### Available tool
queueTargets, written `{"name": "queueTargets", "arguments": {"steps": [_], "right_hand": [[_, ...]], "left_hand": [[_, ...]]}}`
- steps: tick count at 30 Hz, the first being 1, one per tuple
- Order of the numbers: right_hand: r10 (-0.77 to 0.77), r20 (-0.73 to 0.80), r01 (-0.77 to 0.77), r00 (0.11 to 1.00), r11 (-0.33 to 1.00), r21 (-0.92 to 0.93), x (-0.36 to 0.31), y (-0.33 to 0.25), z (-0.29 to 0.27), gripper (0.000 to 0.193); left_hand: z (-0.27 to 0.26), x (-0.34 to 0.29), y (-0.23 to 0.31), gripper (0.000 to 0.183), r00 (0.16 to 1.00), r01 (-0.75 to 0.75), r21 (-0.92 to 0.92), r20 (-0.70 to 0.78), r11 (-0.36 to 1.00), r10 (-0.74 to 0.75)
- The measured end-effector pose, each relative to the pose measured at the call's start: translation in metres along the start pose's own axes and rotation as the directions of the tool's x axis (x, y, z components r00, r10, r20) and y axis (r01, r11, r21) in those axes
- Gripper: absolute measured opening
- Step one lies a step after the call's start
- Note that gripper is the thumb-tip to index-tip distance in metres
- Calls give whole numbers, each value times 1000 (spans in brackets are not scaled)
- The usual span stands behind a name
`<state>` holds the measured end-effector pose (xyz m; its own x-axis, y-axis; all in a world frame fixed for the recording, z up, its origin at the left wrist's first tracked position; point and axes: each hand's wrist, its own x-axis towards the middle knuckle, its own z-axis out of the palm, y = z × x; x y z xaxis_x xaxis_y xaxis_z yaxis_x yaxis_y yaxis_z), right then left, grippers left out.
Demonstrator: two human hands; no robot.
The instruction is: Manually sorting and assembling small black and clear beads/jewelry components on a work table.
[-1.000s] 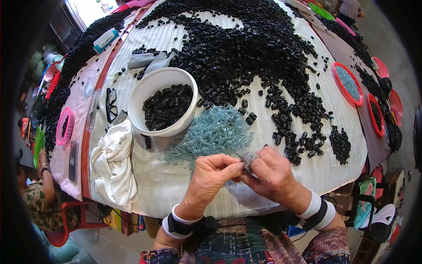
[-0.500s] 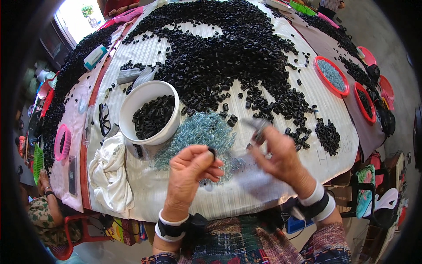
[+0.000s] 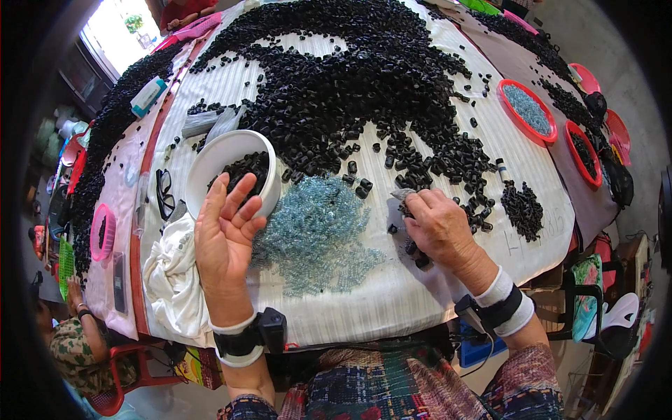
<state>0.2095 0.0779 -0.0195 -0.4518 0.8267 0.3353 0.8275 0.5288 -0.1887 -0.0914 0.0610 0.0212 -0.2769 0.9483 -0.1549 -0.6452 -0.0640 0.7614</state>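
My left hand (image 3: 227,234) is raised palm-up with fingers spread, holding nothing. Its fingertips overlap the near rim of a white bowl (image 3: 198,189), which holds a heap of small black pieces (image 3: 246,169). My right hand (image 3: 439,227) is closed, its fingers pointing down at the cloth. A grey tapered tip (image 3: 403,193) shows beside those fingers; what they grip is mostly hidden. A few black cylindrical parts (image 3: 421,259) lie under that hand. Between my hands spreads a pile of clear bluish beads (image 3: 311,224).
A large heap of black parts (image 3: 350,84) covers the far table. Crumpled white cloth (image 3: 171,276) and dark-framed glasses (image 3: 165,194) lie left. At right are a small black pile (image 3: 522,212) and a red-rimmed basket of bluish pieces (image 3: 526,112). Another person's arm (image 3: 87,322) shows far left.
My left hand has moved left to the bowl and opened; the small black piece it pinched is gone from its fingers. My right hand has lowered to the cloth and closed.
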Motion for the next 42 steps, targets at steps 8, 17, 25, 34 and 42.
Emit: {"name": "queueTargets", "arguments": {"steps": [8,17,25,34,42], "right_hand": [[-136,-53,139,989,988,65,0,3,-3,21],[-169,13,167,985,979,118,1,-10,5,21],[-166,-14,165,986,961,223,-4,-24,9,23],[-366,-135,368,921,702,609,2,-50,-24,56],[-99,-38,105,994,957,269,-13,-10,-23,29]], "left_hand": [[5,-34,-33,21,945,218,57,239,974,-225],[20,-55,-62,18,859,393,187,273,900,-432],[23,-59,-76,20,860,379,282,245,881,-448],[16,-60,-74,17,794,352,335,388,874,-469],[10,-58,-74,13,834,406,188,324,894,-447]]}}
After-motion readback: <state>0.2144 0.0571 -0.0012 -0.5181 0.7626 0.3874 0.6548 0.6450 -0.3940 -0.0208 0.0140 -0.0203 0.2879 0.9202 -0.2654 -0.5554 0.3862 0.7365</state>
